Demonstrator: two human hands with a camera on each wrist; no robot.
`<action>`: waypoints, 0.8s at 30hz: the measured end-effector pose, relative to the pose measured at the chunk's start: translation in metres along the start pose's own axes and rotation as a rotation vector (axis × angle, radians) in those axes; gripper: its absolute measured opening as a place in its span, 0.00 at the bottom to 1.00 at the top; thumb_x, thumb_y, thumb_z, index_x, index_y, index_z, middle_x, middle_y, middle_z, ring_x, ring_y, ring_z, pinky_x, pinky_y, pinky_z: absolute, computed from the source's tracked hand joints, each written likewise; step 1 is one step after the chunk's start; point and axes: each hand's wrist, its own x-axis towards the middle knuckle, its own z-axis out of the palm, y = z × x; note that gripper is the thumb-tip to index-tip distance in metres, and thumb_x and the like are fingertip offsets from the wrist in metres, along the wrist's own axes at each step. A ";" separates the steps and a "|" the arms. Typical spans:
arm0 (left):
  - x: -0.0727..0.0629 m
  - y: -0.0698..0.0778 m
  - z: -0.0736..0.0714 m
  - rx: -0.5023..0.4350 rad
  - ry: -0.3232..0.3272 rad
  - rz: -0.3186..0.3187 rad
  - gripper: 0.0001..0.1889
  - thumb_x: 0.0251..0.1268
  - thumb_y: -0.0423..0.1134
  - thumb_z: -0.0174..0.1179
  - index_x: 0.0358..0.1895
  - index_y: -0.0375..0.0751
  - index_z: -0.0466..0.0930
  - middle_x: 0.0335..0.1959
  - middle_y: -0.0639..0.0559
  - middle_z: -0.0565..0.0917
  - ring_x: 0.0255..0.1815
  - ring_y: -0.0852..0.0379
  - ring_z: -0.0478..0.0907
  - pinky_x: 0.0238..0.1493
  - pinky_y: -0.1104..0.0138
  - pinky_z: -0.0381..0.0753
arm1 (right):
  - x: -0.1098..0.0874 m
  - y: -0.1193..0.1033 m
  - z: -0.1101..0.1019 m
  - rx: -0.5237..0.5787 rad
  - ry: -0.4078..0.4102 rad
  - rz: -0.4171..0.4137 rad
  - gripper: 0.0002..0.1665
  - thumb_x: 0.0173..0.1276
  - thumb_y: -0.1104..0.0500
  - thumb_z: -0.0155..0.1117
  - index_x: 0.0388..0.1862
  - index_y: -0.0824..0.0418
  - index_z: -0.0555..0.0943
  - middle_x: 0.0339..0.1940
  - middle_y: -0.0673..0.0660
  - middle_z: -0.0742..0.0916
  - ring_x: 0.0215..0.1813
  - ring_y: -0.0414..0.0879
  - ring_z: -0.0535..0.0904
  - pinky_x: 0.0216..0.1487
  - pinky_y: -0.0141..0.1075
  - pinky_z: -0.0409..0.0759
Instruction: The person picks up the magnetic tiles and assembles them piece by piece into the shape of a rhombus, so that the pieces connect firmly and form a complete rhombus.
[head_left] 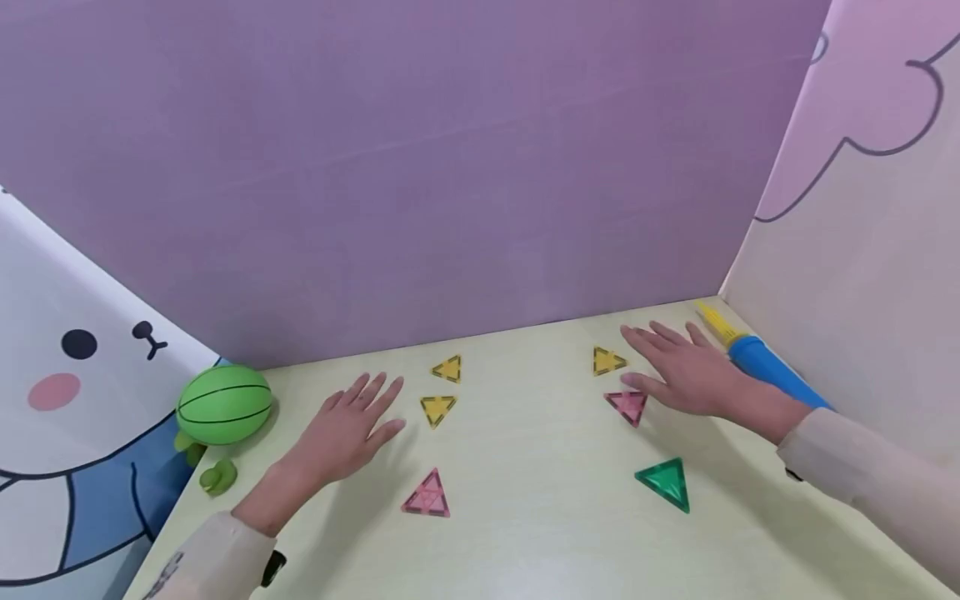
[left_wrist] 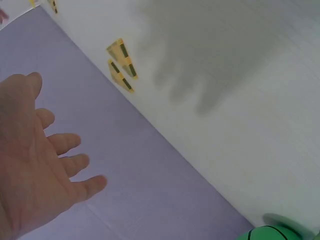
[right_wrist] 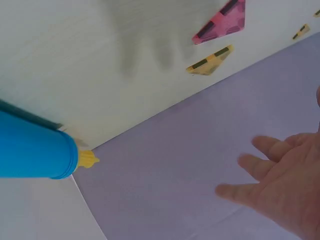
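Note:
My left hand (head_left: 342, 433) hovers over the table with its fingers spread, holding nothing. Just right of its fingertips lie two yellow magnetic triangle tiles (head_left: 447, 368) (left_wrist: 122, 57), one behind the other. A pink triangle tile (head_left: 427, 495) lies nearer me. My right hand (head_left: 686, 371) is also raised with fingers extended and holds nothing. Beside its thumb are a third yellow triangle tile (head_left: 607, 361) and a second pink triangle tile (head_left: 627, 407). A larger green triangle (head_left: 667, 483) lies below that hand. In both wrist views the palms and spread fingers stand apart from the tiles.
At the table's left edge sits a green ball (head_left: 225, 405) with black lines, with a small green figure (head_left: 218, 477) in front of it. A blue tube with a yellow tip (head_left: 776, 371) lies along the right wall. A purple panel (head_left: 480, 183) closes off the back.

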 end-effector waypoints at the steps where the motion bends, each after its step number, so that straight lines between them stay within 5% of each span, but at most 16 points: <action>1: 0.001 0.000 0.000 -0.002 0.003 -0.002 0.35 0.78 0.60 0.45 0.80 0.48 0.54 0.78 0.39 0.63 0.79 0.36 0.58 0.71 0.38 0.62 | 0.002 -0.001 0.000 0.004 -0.003 0.008 0.50 0.73 0.29 0.49 0.83 0.54 0.53 0.77 0.65 0.69 0.79 0.68 0.58 0.73 0.72 0.44; 5: 0.009 0.000 0.000 -0.026 -0.016 -0.019 0.35 0.77 0.60 0.48 0.78 0.44 0.60 0.63 0.38 0.80 0.63 0.39 0.79 0.61 0.44 0.75 | 0.018 -0.008 0.001 -0.008 -0.016 0.011 0.49 0.74 0.32 0.51 0.82 0.57 0.54 0.69 0.66 0.78 0.72 0.67 0.70 0.72 0.70 0.54; 9: 0.021 0.000 0.002 -0.068 -0.143 -0.082 0.35 0.76 0.62 0.46 0.76 0.44 0.63 0.58 0.40 0.84 0.57 0.42 0.83 0.59 0.47 0.78 | 0.041 -0.019 0.005 -0.004 -0.031 -0.018 0.46 0.75 0.37 0.55 0.82 0.58 0.55 0.65 0.63 0.82 0.71 0.65 0.71 0.70 0.70 0.57; 15: 0.038 0.001 0.016 -0.097 -0.256 -0.145 0.32 0.77 0.58 0.48 0.76 0.44 0.65 0.68 0.39 0.76 0.68 0.39 0.73 0.67 0.44 0.71 | 0.088 -0.045 0.018 0.035 -0.120 -0.067 0.42 0.76 0.40 0.55 0.81 0.56 0.57 0.75 0.63 0.73 0.80 0.66 0.55 0.73 0.73 0.44; 24: 0.048 0.019 0.042 -0.088 -0.314 -0.049 0.33 0.80 0.58 0.43 0.79 0.47 0.57 0.80 0.38 0.57 0.81 0.33 0.50 0.72 0.37 0.59 | 0.156 -0.099 0.046 0.039 -0.290 -0.094 0.38 0.78 0.38 0.47 0.80 0.54 0.60 0.80 0.61 0.65 0.83 0.65 0.48 0.75 0.71 0.41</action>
